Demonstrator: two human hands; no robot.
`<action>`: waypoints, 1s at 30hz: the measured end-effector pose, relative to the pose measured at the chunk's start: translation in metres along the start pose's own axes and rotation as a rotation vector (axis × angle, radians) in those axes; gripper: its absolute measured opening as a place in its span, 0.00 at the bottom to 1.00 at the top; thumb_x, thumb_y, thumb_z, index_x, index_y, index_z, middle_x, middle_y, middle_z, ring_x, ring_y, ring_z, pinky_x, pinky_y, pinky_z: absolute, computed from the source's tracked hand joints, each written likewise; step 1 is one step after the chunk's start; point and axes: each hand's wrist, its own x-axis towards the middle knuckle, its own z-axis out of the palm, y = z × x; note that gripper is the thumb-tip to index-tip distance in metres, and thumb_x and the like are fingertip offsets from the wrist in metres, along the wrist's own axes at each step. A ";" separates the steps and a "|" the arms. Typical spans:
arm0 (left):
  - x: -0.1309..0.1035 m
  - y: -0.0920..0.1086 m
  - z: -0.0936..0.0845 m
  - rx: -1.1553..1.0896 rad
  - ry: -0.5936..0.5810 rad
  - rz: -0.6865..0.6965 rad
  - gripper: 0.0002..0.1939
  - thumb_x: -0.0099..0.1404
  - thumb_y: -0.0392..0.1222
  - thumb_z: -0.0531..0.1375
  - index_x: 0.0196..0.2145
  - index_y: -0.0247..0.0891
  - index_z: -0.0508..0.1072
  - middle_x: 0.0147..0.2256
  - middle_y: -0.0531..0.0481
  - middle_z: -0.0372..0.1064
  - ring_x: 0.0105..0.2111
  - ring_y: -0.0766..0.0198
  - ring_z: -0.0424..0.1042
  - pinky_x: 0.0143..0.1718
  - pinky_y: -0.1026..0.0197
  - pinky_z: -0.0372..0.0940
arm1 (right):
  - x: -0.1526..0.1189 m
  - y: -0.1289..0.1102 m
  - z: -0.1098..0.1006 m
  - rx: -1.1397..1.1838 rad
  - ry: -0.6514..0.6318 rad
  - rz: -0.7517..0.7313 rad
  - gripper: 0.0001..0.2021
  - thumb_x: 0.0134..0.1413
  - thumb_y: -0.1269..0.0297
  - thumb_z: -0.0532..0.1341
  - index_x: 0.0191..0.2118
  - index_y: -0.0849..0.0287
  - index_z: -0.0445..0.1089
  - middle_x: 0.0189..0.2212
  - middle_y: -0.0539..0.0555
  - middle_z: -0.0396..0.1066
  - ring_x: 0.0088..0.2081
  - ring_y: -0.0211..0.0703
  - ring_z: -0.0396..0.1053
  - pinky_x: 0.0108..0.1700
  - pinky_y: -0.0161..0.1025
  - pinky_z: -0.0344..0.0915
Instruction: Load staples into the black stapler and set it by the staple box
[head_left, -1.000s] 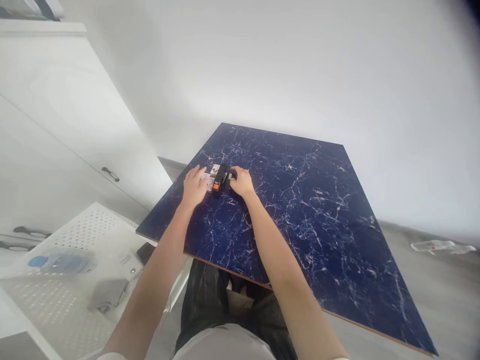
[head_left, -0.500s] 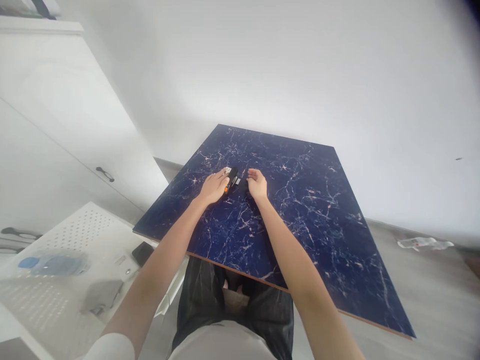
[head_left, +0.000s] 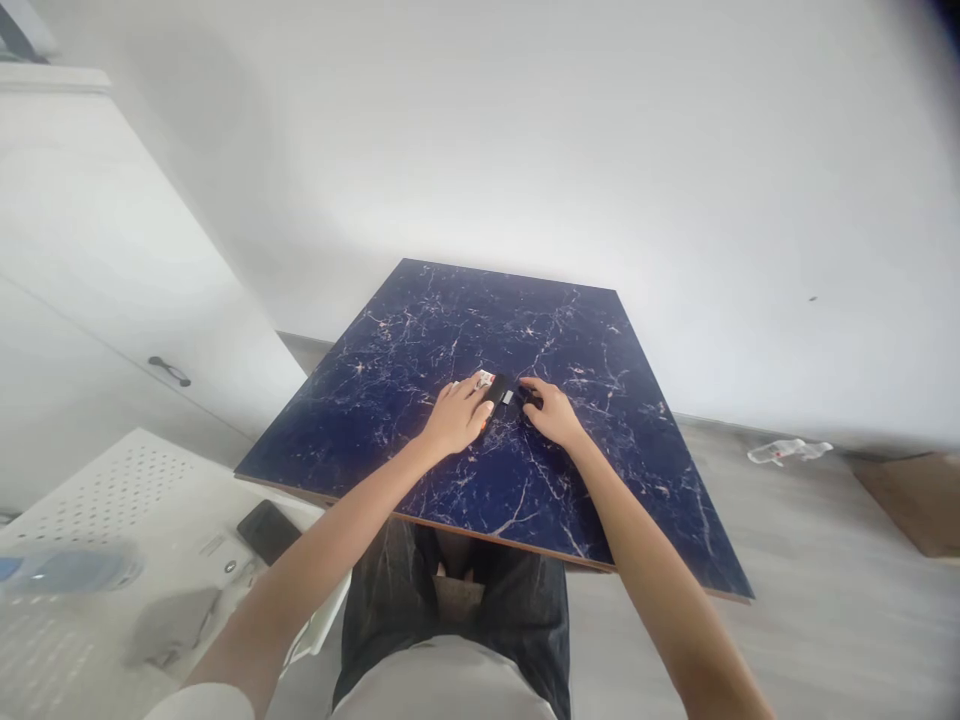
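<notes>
Blue marble table (head_left: 600, 420): bears everything, mid-frame.
Black device (head_left: 501, 392): small, orange-marked, lying flat at frame centre between both hands.
Left hand (head_left: 457, 415): fingers spread, pressing its left end; not closed around it.
Right hand (head_left: 551, 412): fingertips touching its right end; whether it pinches, I cannot tell.
Advice: steady the left end firmly, work the right gently.

Table top (head_left: 480, 330) glossy blue marble-look; small device (head_left: 501, 392) matt black plastic; side surface (head_left: 105, 480) perforated white.

left hand (head_left: 456, 418) flat, palm down | right hand (head_left: 551, 412) curled | arms outstretched
</notes>
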 end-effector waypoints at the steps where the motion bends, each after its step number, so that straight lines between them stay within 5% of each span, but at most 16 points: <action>1: 0.001 0.003 0.000 -0.002 0.009 0.011 0.27 0.80 0.51 0.42 0.68 0.43 0.66 0.71 0.43 0.56 0.69 0.48 0.58 0.68 0.40 0.54 | -0.001 -0.003 0.001 -0.044 0.000 -0.042 0.29 0.49 0.73 0.59 0.59 0.54 0.73 0.55 0.58 0.76 0.57 0.55 0.72 0.63 0.56 0.66; 6: -0.006 0.015 -0.015 0.079 0.148 0.043 0.24 0.76 0.55 0.53 0.58 0.40 0.75 0.60 0.38 0.71 0.62 0.41 0.65 0.68 0.35 0.49 | -0.002 -0.010 0.005 -0.094 -0.023 -0.235 0.22 0.55 0.70 0.59 0.55 0.55 0.76 0.52 0.58 0.78 0.57 0.55 0.71 0.65 0.57 0.61; 10: -0.017 0.018 -0.022 0.056 0.121 0.061 0.23 0.73 0.54 0.58 0.59 0.40 0.74 0.48 0.38 0.77 0.53 0.42 0.71 0.60 0.37 0.59 | -0.005 -0.011 0.004 -0.085 -0.005 -0.211 0.22 0.58 0.68 0.60 0.58 0.55 0.73 0.54 0.59 0.77 0.56 0.55 0.71 0.63 0.56 0.63; 16: -0.005 -0.028 -0.028 -0.033 -0.043 0.178 0.22 0.75 0.50 0.57 0.64 0.47 0.71 0.55 0.45 0.75 0.57 0.48 0.71 0.63 0.43 0.61 | -0.008 -0.015 0.000 -0.021 -0.026 -0.127 0.20 0.59 0.60 0.64 0.56 0.53 0.74 0.50 0.58 0.78 0.51 0.55 0.74 0.57 0.53 0.69; 21: -0.001 -0.049 -0.025 -0.078 0.076 0.121 0.18 0.74 0.50 0.60 0.57 0.44 0.76 0.52 0.44 0.78 0.54 0.50 0.75 0.61 0.45 0.65 | -0.010 -0.020 -0.001 0.005 -0.082 -0.078 0.09 0.60 0.57 0.66 0.44 0.51 0.79 0.40 0.55 0.80 0.41 0.50 0.76 0.47 0.46 0.72; 30: -0.005 -0.060 -0.018 -0.110 0.191 0.231 0.12 0.70 0.46 0.66 0.49 0.44 0.82 0.47 0.45 0.81 0.49 0.50 0.78 0.56 0.44 0.68 | -0.009 -0.017 -0.002 -0.032 -0.077 -0.101 0.08 0.61 0.58 0.68 0.42 0.56 0.79 0.41 0.56 0.79 0.44 0.49 0.75 0.48 0.44 0.70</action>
